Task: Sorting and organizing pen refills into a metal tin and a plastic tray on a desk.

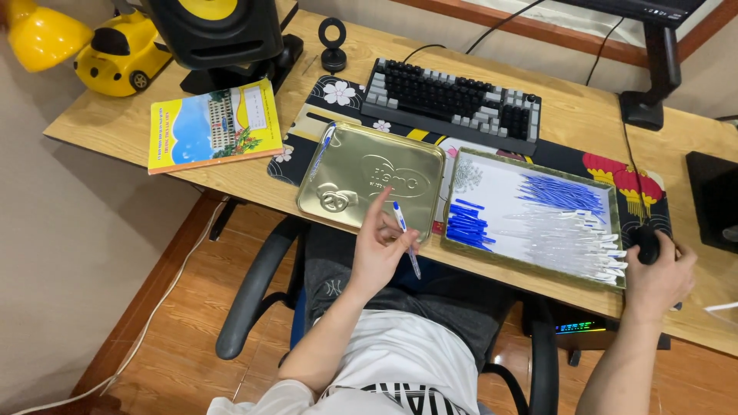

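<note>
At centre frame, left hand: the left hand (378, 247) is raised over the desk's near edge, fingers curled around a pen (406, 238) with a blue cap, forefinger lifted free and pointing up
Pen: it slants from just below the gold tin lid (350, 165) down toward the person's lap, held clear of the desk
Right hand: at the lower right of the frame the right hand (659, 278) lies closed over a black mouse (645, 243), fingers wrapped on its sides
Tray: a shallow tin tray (538, 157) right of centre, between the two hands, holds a heap of blue caps (467, 223) at its left, blue refills (561, 192) at its upper right and clear pen barrels (565, 238) along its lower right
Lid: it lies flat, left of the tray and just beside it, with another pen (323, 146) on its left rim
Upper frame: a dark keyboard (453, 104) sits above lid and tray; a yellow booklet (211, 127) lies at upper left, near a black speaker (215, 31)
</note>
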